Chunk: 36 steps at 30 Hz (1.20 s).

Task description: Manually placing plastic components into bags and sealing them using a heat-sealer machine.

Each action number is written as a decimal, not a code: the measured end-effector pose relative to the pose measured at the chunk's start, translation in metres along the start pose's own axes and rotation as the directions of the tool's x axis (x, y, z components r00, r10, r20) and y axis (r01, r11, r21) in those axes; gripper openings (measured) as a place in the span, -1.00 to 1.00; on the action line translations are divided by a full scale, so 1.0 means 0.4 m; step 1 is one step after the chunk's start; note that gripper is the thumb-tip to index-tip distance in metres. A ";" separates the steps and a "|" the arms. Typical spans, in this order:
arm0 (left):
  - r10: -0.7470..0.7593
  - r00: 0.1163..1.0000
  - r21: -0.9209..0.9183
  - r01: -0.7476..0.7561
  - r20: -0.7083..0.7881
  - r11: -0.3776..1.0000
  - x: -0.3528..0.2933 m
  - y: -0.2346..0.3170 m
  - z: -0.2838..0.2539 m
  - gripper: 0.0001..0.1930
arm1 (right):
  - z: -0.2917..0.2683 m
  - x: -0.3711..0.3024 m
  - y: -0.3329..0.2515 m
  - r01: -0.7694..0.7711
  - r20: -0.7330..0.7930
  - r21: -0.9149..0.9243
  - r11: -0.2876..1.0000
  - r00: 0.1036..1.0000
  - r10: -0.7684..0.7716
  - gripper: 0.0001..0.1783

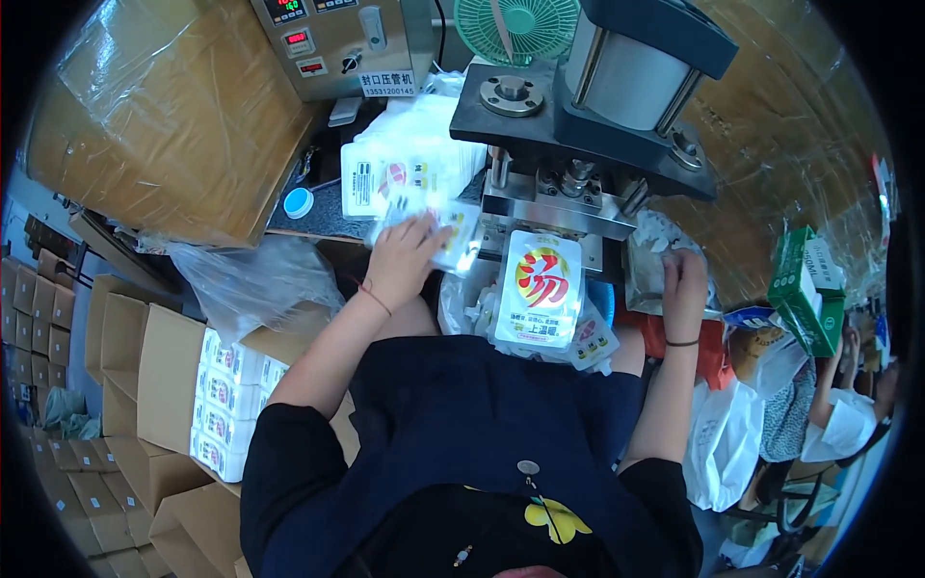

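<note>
My left hand (400, 260) grips a white printed plastic pouch (464, 231), which is partly blurred. Just beyond it lies a stack of similar pouches (395, 178) on the dark worktop. Another pouch (540, 289), white with a large red and yellow print, lies at the front of a press (559, 202), above my lap. Beneath it, more pouches (590, 339) sit in a container between my knees. My right hand (685, 275) reaches down with fingers drawn together at a clear plastic-lined tray (655, 260); what the fingertips hold is hidden.
A metal control box (332, 58) and a green fan (515, 29) stand at the back. Big wrapped cartons (154, 125) flank the worktop. At left, an open carton (173, 380) holds white packs (226, 395). A green box (807, 289) is at right, with another person (838, 424) beyond.
</note>
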<state>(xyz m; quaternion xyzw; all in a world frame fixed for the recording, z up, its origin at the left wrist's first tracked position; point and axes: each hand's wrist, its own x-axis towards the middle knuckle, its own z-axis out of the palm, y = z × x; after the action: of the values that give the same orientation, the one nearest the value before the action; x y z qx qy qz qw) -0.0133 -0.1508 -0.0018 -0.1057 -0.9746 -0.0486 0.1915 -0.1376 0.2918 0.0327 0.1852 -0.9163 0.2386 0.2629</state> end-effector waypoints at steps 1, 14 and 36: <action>0.026 0.999 -0.045 -0.025 0.030 0.999 -0.022 -0.005 0.014 -0.57 | -0.020 -0.003 -0.038 -0.088 -0.015 0.054 0.995 0.996 0.088 -0.79; -0.089 0.889 -0.856 0.457 0.449 0.242 0.040 0.295 -0.013 -0.69 | -0.006 0.038 -0.358 0.138 0.172 0.606 0.784 0.939 -0.298 -0.86; 0.223 0.741 -0.606 0.654 0.633 -0.453 0.066 0.331 0.026 -0.66 | -0.072 0.026 -0.066 0.035 0.464 -0.113 0.993 0.886 0.021 -0.60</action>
<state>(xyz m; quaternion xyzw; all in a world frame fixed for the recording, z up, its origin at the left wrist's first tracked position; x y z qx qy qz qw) -0.0111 -0.0158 0.0061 0.0168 -0.4747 -0.8365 -0.2732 -0.1224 0.2835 0.0691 0.2243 -0.9644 0.1320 0.0477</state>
